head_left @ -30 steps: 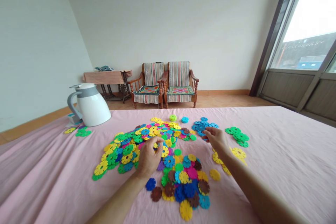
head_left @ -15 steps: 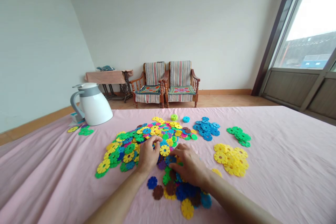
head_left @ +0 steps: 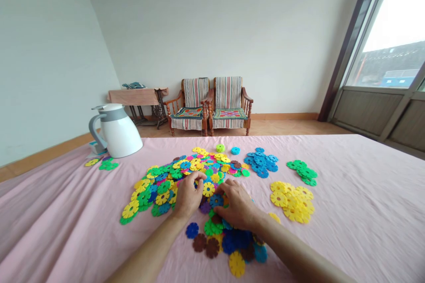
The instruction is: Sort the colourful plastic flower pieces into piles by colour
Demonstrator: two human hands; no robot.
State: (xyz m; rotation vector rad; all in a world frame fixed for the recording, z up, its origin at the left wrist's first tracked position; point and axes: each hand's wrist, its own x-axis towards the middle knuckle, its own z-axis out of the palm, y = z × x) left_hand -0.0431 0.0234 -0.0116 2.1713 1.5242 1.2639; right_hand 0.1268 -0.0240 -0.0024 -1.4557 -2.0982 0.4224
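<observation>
Notched discs (head_left: pixel 231 239) of many colours lie mixed and overlapping on a pink cloth (head_left: pixel 348 212), beneath and around both hands. Nearest to me, a bright yellow disc marks the heap's front edge, with two brown discs (head_left: pixel 199 242) and a dark blue disc (head_left: pixel 192 230) to its left. In the right hand (head_left: pixel 238 205), the thumb stands apart from the fingers, and a blue disc (head_left: pixel 216 200) shows in the gap; I cannot tell whether the fingertips touch it. In the left hand (head_left: pixel 188 196), thumb and forefinger are bent close together, and I cannot make out whether anything is pinched there. I have both hands low over the heap, backs upward, the bare forearms slanting inward from the lower edge. The heap also extends left of the left hand and beyond its fingers. To the right of the right hand I see a yellow cluster (head_left: pixel 292 202); farther off lie a green cluster (head_left: pixel 302 171) and a blue cluster (head_left: pixel 260 162). A white-and-grey jug (head_left: pixel 121 136) stands on the cloth at far left, a few discs just beside it. Beyond the cloth, two wooden armchairs (head_left: pixel 229 97) with striped covers stand before a pale wall (head_left: pixel 265 31).
</observation>
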